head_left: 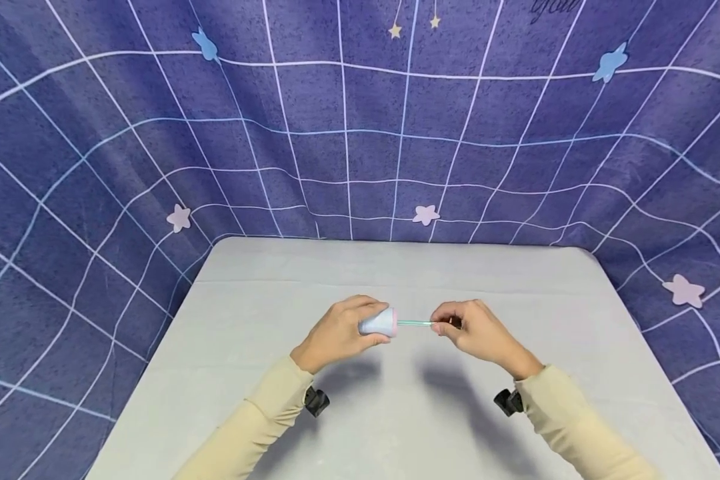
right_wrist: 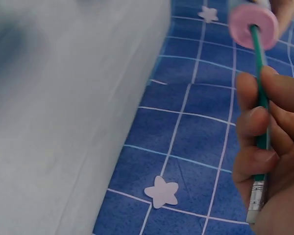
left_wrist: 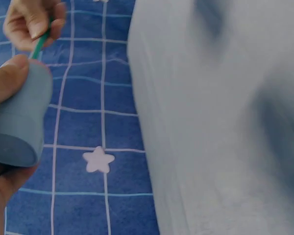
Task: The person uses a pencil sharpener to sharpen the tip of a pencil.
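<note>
Deep blue-violet fabric with a white and light-blue grid forms the backdrop [head_left: 318, 155] behind a white, cloth-covered table [head_left: 408, 433]. The hands work above the table, apart from each other.

Left hand [head_left: 345, 330]: fingers and thumb clamped around a pale blue, waisted cylindrical sharpener [head_left: 375, 324] with a pink end face, its identity judged from shape and use.

Right hand [head_left: 477, 330]: thumb and fingers clamped on a slender green pencil [right_wrist: 262, 141].

Position: the pencil spans the gap between the hands, one end in the hole of the pink end face; its silver ferrule [right_wrist: 256, 196] and pale eraser [right_wrist: 253, 216] lie beside the right palm.

Status: insertion done. Tip condition: cannot be told; hidden inside. Remaining, as judged: any turning required, then withdrawal.
</note>
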`<state>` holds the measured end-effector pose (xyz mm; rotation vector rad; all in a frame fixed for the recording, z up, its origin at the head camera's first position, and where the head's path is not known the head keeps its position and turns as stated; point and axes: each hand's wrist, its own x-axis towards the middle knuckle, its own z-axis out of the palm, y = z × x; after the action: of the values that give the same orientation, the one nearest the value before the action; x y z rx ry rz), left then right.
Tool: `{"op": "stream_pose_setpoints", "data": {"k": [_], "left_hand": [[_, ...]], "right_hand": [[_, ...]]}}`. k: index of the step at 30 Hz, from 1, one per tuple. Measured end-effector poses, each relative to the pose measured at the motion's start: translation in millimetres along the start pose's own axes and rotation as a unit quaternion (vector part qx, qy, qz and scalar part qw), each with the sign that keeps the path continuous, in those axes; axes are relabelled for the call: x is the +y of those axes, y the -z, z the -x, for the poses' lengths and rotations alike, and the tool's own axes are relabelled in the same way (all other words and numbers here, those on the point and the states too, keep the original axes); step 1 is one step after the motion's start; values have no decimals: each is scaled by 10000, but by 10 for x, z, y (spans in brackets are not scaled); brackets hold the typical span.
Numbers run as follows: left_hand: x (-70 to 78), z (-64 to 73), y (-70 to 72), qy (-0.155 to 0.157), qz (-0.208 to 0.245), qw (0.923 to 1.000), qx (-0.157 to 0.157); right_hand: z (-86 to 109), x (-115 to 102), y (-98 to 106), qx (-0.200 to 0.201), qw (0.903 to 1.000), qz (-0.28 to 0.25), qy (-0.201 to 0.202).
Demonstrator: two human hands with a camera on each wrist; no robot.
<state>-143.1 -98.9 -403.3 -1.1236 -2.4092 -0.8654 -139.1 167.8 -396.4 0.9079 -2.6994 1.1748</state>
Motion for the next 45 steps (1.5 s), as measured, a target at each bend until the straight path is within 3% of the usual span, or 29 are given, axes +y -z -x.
{"op": "stream_pose_setpoints", "data": {"k": [4,7,11,15,18,21,23,25,27,28,30,32,36,41,43,45], "left_hand": [[-35,-25,88,101,-56,9999,-127],[-65,-53,141,262,114,9993,-239],[-80,-64,185,805,589,9943,-389],[-74,-74,218,1492,1036,9817,-572],[-78,-89,251,1805,1269,9725,-747],[-96,-111,299,2100,1677,9575,-1045],[-111,-129,334,2316,2184,9382,-1358],[-117,-154,369,2588,2697,9131,-1628],[-106,-185,397,2776,3000,8955,-1762],[-99,-203,405,2804,3056,8923,-1782],[-73,-243,413,2814,2905,8983,-1718],[-48,-280,405,2800,2639,9082,-1649],[-17,-313,365,2814,2179,9211,-1578],[-8,-300,301,2568,1791,9398,-1367],[-15,-282,263,2459,1714,9452,-1294],[-20,-257,222,2415,1687,9475,-1242]], "right_hand": [[26,14,-117,638,9948,568,561],[29,38,-161,1190,9820,941,1125],[14,76,-197,1868,9557,1376,1811],[3,78,-233,2359,9284,1751,2277],[-6,58,-254,2783,8978,2109,2684],[-34,31,-262,3257,8552,2543,3131],[-60,17,-265,3523,8269,2752,3412],[-86,11,-270,3731,8026,2889,3648],[-100,11,-273,3822,7914,2920,3773],[-104,15,-275,3818,7908,2928,3784],[-99,29,-272,3697,8018,2851,3731],[-83,52,-265,3494,8217,2684,3615],[-34,103,-237,2895,8752,2182,3203],[5,108,-173,1897,9465,1454,2167],[8,90,-145,1452,9676,1191,1687],[8,65,-113,1011,9825,961,1234]]}}
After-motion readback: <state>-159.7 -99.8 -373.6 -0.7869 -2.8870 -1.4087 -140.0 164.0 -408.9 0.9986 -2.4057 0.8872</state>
